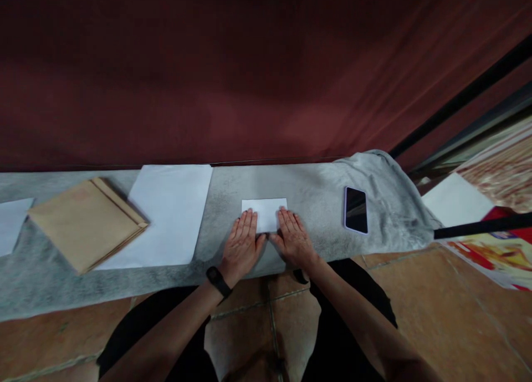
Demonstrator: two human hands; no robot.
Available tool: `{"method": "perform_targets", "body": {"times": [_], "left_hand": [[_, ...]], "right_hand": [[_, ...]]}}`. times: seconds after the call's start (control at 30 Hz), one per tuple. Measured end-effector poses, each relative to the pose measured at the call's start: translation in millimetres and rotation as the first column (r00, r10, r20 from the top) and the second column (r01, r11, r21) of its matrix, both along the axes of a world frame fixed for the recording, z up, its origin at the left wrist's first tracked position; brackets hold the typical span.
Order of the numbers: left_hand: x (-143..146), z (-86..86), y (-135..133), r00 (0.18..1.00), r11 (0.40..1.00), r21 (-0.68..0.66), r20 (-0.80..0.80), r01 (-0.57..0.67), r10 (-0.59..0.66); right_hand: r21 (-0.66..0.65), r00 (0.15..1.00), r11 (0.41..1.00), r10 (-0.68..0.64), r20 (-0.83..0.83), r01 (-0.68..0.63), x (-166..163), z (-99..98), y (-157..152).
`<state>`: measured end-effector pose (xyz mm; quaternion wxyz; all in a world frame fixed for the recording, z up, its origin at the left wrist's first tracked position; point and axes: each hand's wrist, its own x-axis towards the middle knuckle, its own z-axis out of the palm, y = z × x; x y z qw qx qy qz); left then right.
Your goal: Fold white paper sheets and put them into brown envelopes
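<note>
A small white piece of paper point(266, 213), perhaps folded, lies on the grey cloth point(226, 227) in front of me. My left hand point(242, 243) rests flat on its left side, fingers stretched out and pointing away from me. On the right side of the paper lies my right hand point(294, 240), also flat with its fingers extended. Both thumbs point inward near the paper's near edge. A dark band point(219, 282) is around my left wrist. Neither hand grasps anything.
Left of my hands are large white sheets point(177, 215), partly under a stack of brown envelopes point(89, 221). Another white paper point(10, 224) lies at the far left. A phone point(356, 210) lies to the right. Dark bars point(482, 227) and a colourful box point(494, 254) stand beyond the cloth's right end.
</note>
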<state>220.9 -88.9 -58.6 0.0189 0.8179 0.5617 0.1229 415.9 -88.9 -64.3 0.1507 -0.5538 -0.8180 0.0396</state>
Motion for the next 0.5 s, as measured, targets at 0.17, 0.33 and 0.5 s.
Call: {"method": "perform_targets", "body": {"times": [0.17, 0.33, 0.5], "left_hand": [[-6.1, -2.3, 0.7, 0.997, 0.998, 0.024, 0.045, -0.062, 0.061], [-9.4, -2.2, 2.6, 0.987, 0.988, 0.057, 0.073, -0.145, 0.141], [3.1, 3.8, 10.9, 0.992, 0.996, 0.041, 0.098, -0.079, 0.075]], "right_hand": [[0.003, 0.999, 0.999, -0.05, -0.007, 0.051, 5.5, -1.7, -0.7], [0.007, 0.996, 0.996, -0.092, -0.018, 0.092, 11.1, -2.8, -1.4], [-0.011, 0.99, 0.992, -0.128, -0.06, 0.127, -1.0, 3.5, 11.1]]}}
